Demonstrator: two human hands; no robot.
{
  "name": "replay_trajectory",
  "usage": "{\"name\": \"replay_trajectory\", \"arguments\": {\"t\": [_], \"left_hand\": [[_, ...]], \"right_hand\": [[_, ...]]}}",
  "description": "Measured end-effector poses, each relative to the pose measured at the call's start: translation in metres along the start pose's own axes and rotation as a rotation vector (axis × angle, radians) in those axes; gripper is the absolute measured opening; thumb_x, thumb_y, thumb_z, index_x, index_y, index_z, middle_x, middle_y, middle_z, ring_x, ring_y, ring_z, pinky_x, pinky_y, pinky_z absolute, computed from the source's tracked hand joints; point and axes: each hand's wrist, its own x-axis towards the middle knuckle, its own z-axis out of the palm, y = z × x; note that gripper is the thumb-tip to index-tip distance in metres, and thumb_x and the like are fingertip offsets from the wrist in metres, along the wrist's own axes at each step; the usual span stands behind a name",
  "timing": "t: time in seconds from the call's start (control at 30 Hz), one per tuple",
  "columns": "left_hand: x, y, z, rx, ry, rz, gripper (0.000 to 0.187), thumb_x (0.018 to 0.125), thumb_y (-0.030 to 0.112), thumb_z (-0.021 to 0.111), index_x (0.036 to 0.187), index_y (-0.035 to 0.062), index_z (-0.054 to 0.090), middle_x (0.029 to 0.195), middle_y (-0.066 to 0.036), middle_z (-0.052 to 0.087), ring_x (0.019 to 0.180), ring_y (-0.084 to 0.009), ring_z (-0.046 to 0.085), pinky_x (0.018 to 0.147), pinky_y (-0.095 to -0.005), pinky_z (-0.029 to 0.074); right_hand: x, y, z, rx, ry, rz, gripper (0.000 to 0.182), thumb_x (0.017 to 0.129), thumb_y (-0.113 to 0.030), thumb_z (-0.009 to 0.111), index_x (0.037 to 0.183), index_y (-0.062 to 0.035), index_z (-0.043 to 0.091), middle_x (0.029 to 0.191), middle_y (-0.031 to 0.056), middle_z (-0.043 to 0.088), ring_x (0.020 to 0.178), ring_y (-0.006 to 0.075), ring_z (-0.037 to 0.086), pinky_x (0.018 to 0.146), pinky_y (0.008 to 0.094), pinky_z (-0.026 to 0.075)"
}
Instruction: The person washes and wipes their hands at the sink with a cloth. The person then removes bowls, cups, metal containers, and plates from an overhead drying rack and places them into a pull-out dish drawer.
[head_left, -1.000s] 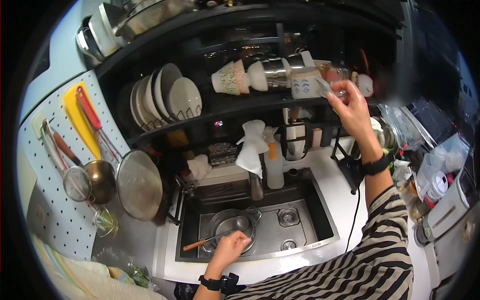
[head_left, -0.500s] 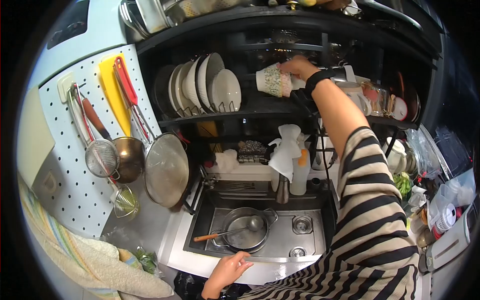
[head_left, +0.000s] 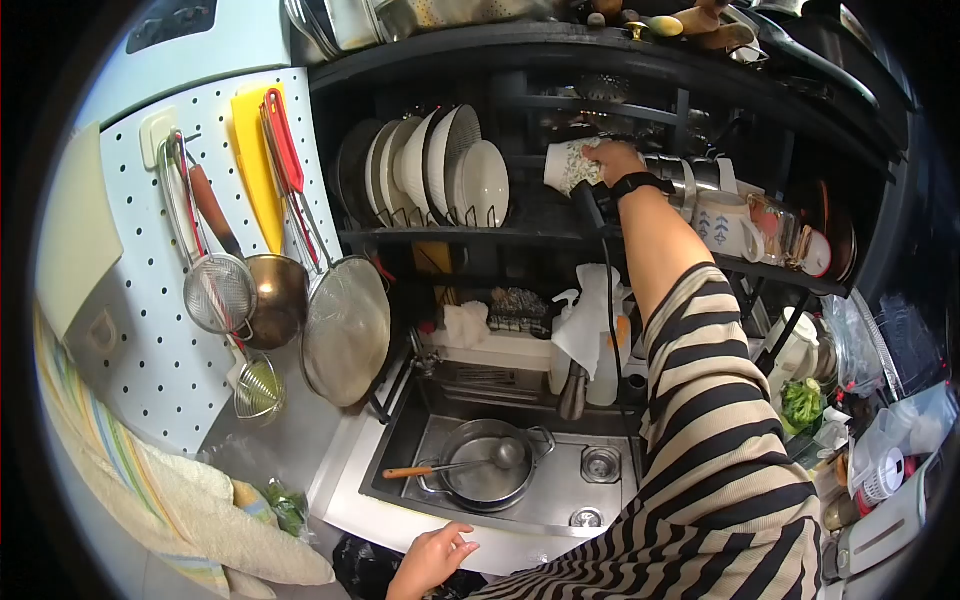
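Observation:
My right hand (head_left: 612,160) reaches up to the dish rack shelf and grips a patterned cup (head_left: 566,165) lying on its side. A black watch sits on that wrist, and a striped sleeve covers the arm. My left hand (head_left: 432,556) rests on the front edge of the sink (head_left: 400,470), fingers loosely spread, holding nothing. In the sink basin lies a metal pot (head_left: 490,470) with a wooden-handled ladle (head_left: 445,467) in it.
Plates and bowls (head_left: 430,170) stand upright in the rack. Steel cups and a white mug (head_left: 728,225) lie right of the patterned cup. Strainers, a pan and a mesh lid (head_left: 345,330) hang on the pegboard. A white cloth (head_left: 590,315) hangs over the faucet.
My right hand moved from the right end of the shelf leftward to the patterned cup. My left hand left the pot in the sink and came back to the counter edge.

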Motion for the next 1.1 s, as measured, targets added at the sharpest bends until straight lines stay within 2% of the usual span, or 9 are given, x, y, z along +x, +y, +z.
{"name": "replay_trajectory", "arguments": {"t": [0.2, 0.37, 0.43, 0.47, 0.57, 0.73, 0.87, 0.93, 1.1], "left_hand": [[0.006, 0.008, 0.008, 0.037, -0.042, 0.022, 0.027, 0.08, 0.023, 0.064, 0.098, 0.0052, 0.057, 0.069, -0.011, 0.062, 0.065, -0.0294, 0.062, 0.059, -0.0347, 0.048], [0.031, 0.03, 0.008, -0.02, -0.024, 0.169, 0.024, 0.079, 0.02, 0.064, 0.096, 0.0041, 0.057, 0.069, -0.01, 0.062, 0.064, -0.0246, 0.062, 0.059, -0.0323, 0.048], [0.048, 0.05, 0.0, -0.059, 0.051, 0.216, 0.027, 0.079, 0.016, 0.064, 0.101, 0.0009, 0.057, 0.081, -0.011, 0.062, 0.07, -0.0181, 0.062, 0.064, -0.0293, 0.048], [0.06, 0.053, -0.001, -0.114, 0.136, 0.357, 0.024, 0.08, 0.011, 0.062, 0.101, -0.0004, 0.056, 0.09, -0.007, 0.061, 0.08, -0.0129, 0.061, 0.072, -0.0259, 0.049], [0.089, 0.09, -0.011, -0.78, 0.056, 0.429, 0.039, 0.085, 0.021, 0.06, 0.117, 0.0037, 0.043, 0.111, -0.008, 0.053, 0.102, -0.0201, 0.055, 0.085, -0.0328, 0.048], [0.098, 0.151, -0.021, -1.41, -0.106, 0.365, 0.055, 0.092, 0.047, 0.037, 0.129, 0.0069, 0.033, 0.127, -0.017, 0.04, 0.118, -0.0345, 0.041, 0.091, -0.05, 0.042], [0.073, 0.154, 0.0, -1.45, -0.47, 0.22, 0.086, 0.079, 0.074, 0.023, 0.129, 0.0036, 0.034, 0.125, -0.017, 0.044, 0.112, -0.0297, 0.049, 0.085, -0.0521, 0.046], [0.06, 0.132, 0.026, -1.405, -0.684, 0.105, 0.095, 0.074, 0.079, 0.022, 0.132, 0.004, 0.03, 0.128, -0.019, 0.041, 0.111, -0.032, 0.05, 0.083, -0.0516, 0.048], [0.009, 0.093, 0.089, -1.311, -0.98, -0.127, 0.102, 0.068, 0.082, 0.028, 0.134, 0.0039, 0.028, 0.126, -0.019, 0.044, 0.113, -0.0328, 0.049, 0.083, -0.0521, 0.048]], "right_hand": [[0.037, 0.083, -0.017, 0.073, 0.072, -0.295, 0.033, 0.083, -0.029, 0.058, 0.106, -0.0059, 0.057, 0.099, 0.0175, 0.059, 0.092, 0.029, 0.055, 0.079, 0.0331, 0.042], [-0.075, -0.039, -0.073, 0.1, 0.044, -0.453, 0.028, 0.088, -0.019, 0.054, 0.106, 0.0032, 0.054, 0.107, 0.0125, 0.058, 0.098, 0.0228, 0.057, 0.093, 0.0377, 0.041], [-0.084, -0.08, -0.076, 1.361, -0.147, 0.223, 0.025, 0.088, -0.013, 0.052, 0.109, 0.0021, 0.053, 0.114, 0.0143, 0.055, 0.107, 0.0243, 0.052, 0.098, 0.0462, 0.036], [-0.125, -0.134, -0.087, 1.639, -0.013, 0.369, 0.027, 0.087, -0.009, 0.054, 0.11, 0.0041, 0.052, 0.109, 0.0157, 0.058, 0.101, 0.026, 0.056, 0.091, 0.0399, 0.042], [-0.19, -0.166, -0.108, 1.543, -0.218, 0.245, 0.029, 0.086, -0.008, 0.055, 0.112, 0.004, 0.051, 0.111, 0.0169, 0.057, 0.102, 0.0271, 0.055, 0.091, 0.0454, 0.042], [-0.323, -0.188, -0.124, 1.146, -0.234, -0.018, 0.028, 0.083, -0.007, 0.06, 0.107, 0.0054, 0.053, 0.099, 0.0111, 0.062, 0.088, 0.018, 0.061, 0.08, 0.0314, 0.049], [-0.457, -0.214, -0.121, 0.601, -0.166, -0.018, 0.023, 0.075, -0.006, 0.068, 0.096, 0.0007, 0.058, 0.082, 0.0089, 0.064, 0.073, 0.012, 0.061, 0.063, 0.0269, 0.048], [-0.518, -0.23, -0.121, -0.079, -0.236, -0.16, 0.018, 0.069, -0.004, 0.067, 0.079, -0.004, 0.053, 0.068, 0.0127, 0.057, 0.061, 0.0249, 0.06, 0.051, 0.0324, 0.045], [-0.64, -0.243, -0.112, -0.495, -0.465, -0.353, 0.012, 0.066, -0.01, 0.058, 0.075, -0.0075, 0.05, 0.061, 0.003, 0.054, 0.061, 0.019, 0.054, 0.06, 0.0295, 0.04]]}}
